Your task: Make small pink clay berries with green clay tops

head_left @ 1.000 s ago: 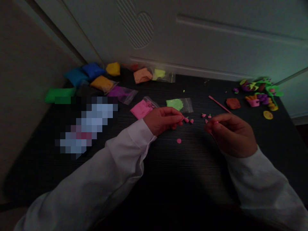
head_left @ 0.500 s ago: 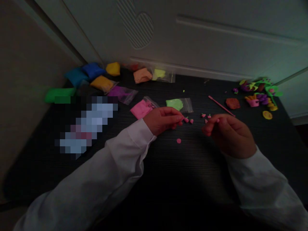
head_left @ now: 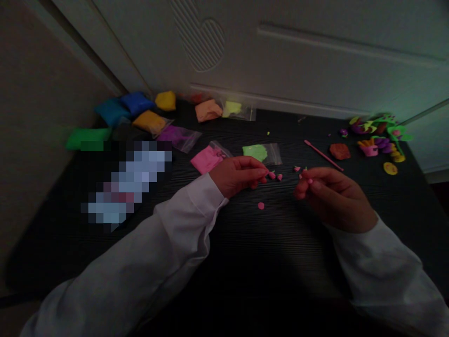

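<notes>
My right hand (head_left: 338, 199) pinches a small pink clay ball (head_left: 310, 181) between thumb and fingertips, just above the table. The thumb and fingers of my left hand (head_left: 240, 177) are pressed together in a pinch; whatever sits between them is too small to make out. Right by those fingertips lie two tiny pink clay pieces with green tops, one of them a strawberry-like piece (head_left: 279, 177). Similar pink pieces (head_left: 297, 169) lie near my right fingers, partly covered by them. A flat pink clay disc (head_left: 261, 206) rests on the table between my hands.
Behind my left hand are a pink clay bag (head_left: 206, 159) and a light green clay bag (head_left: 255, 152). A pink modelling stick (head_left: 322, 154) and a reddish-brown clay lump (head_left: 339, 151) lie at right, near finished clay figures (head_left: 368, 149). Several coloured clay packs (head_left: 136, 103) line the back left.
My right fingers have rolled the pink clay ball a little to the left, toward the fingertips. My left hand stays where it was.
</notes>
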`<move>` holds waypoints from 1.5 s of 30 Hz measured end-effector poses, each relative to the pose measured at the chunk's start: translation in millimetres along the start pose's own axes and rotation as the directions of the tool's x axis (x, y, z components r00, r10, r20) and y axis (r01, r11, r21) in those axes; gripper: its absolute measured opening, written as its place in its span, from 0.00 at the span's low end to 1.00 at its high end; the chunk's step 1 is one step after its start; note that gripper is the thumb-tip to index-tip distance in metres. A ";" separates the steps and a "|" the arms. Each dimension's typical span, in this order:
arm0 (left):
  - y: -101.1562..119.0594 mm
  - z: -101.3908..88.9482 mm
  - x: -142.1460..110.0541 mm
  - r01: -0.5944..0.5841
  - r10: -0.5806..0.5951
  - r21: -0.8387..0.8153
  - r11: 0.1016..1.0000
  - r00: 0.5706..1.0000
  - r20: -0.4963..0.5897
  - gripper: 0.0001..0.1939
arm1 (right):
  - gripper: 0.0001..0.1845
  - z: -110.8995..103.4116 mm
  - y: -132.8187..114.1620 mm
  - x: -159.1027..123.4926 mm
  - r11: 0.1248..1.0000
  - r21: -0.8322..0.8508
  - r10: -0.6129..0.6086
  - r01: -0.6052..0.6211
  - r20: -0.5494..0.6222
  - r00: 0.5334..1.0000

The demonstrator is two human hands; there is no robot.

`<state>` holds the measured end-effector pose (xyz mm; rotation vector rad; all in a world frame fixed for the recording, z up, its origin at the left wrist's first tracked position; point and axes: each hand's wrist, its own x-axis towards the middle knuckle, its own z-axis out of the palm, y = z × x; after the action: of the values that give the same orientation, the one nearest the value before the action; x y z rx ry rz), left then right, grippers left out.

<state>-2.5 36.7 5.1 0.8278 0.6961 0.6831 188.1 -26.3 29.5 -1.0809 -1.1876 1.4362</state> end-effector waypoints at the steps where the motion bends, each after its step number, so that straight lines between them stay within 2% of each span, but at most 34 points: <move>1: -0.3 -0.3 0.2 -0.001 0.001 -0.004 1.000 1.000 0.004 0.04 | 0.08 0.0 -0.1 -0.1 1.000 0.001 -0.001 0.001 0.008 1.000; 15: -0.1 -0.1 -0.4 0.003 -0.003 0.006 1.000 1.000 0.003 0.04 | 0.04 -5.7 4.8 2.0 0.997 0.016 -0.081 0.080 0.082 0.993; 20: 0.0 -0.5 -0.5 0.006 -0.006 0.004 1.000 1.000 0.012 0.05 | 0.07 -4.6 3.2 0.3 0.998 0.007 -0.056 0.056 0.093 0.994; 23: -0.2 -1.4 -0.5 0.007 -0.007 0.007 1.000 1.000 0.028 0.05 | 0.07 -4.0 3.5 0.1 0.998 -0.041 -0.053 0.056 0.070 0.996; 26: -0.6 -2.5 -0.9 0.019 -0.022 0.041 0.999 0.997 0.074 0.06 | 0.07 0.0 5.6 1.1 0.983 -0.166 -0.080 0.080 0.005 0.997; 29: -0.8 -3.5 -1.4 0.016 -0.027 0.092 0.996 0.993 0.119 0.07 | 0.10 9.2 7.7 3.0 0.936 -0.328 -0.151 0.124 -0.059 0.987; 31: -0.8 -3.8 -1.8 0.008 -0.024 0.119 0.993 0.991 0.134 0.07 | 0.11 16.7 8.7 5.0 0.880 -0.444 -0.216 0.167 -0.062 0.974; 35: -0.6 -4.1 -2.1 -0.008 -0.014 0.146 0.989 0.989 0.145 0.07 | 0.11 28.2 10.7 9.1 0.684 -0.675 -0.363 0.277 0.014 0.932; 38: -0.8 -4.6 -1.7 0.000 -0.020 0.132 0.991 0.989 0.149 0.08 | 0.11 31.1 12.4 10.7 0.589 -0.737 -0.418 0.332 0.074 0.905; 45: -1.2 -4.3 -1.5 0.019 -0.028 0.069 0.997 0.989 0.142 0.07 | 0.11 28.8 13.7 11.9 0.490 -0.782 -0.474 0.385 0.132 0.871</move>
<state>-6.4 36.8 2.4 0.9204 0.6008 0.5754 156.2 -20.0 19.3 -1.2674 -1.9419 0.3876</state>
